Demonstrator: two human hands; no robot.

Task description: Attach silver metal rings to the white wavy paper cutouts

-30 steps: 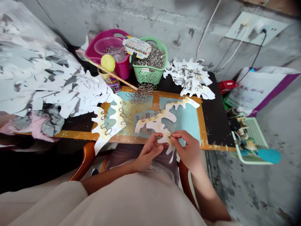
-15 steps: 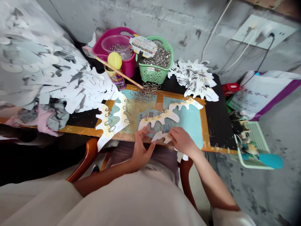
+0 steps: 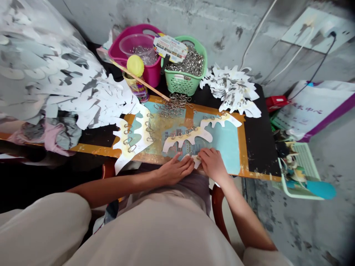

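Both left hand (image 3: 179,170) and right hand (image 3: 213,164) touch white cutout (image 3: 197,162); cannot tell grip width; bag (image 3: 323,98) reads "中心".

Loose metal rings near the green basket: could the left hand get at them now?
Probably yes: nothing tall stands between the left hand and the rings, just a flat white cutout.

Soft, fairly even light falls across the rough grey concrete wall (image 3: 222,22) and the black rectangular table (image 3: 263,147), leaving faint shadows near the white rectangular socket panel (image 3: 317,22) and deep darkness below the table's left end. Silver metal wire loops (image 3: 191,64) glint in specks, while detail around the bare left hand (image 3: 176,172) and bare right hand (image 3: 214,164) looks soft. Wide-angle distortion stretches the margins; the right edge darkens and blurs.
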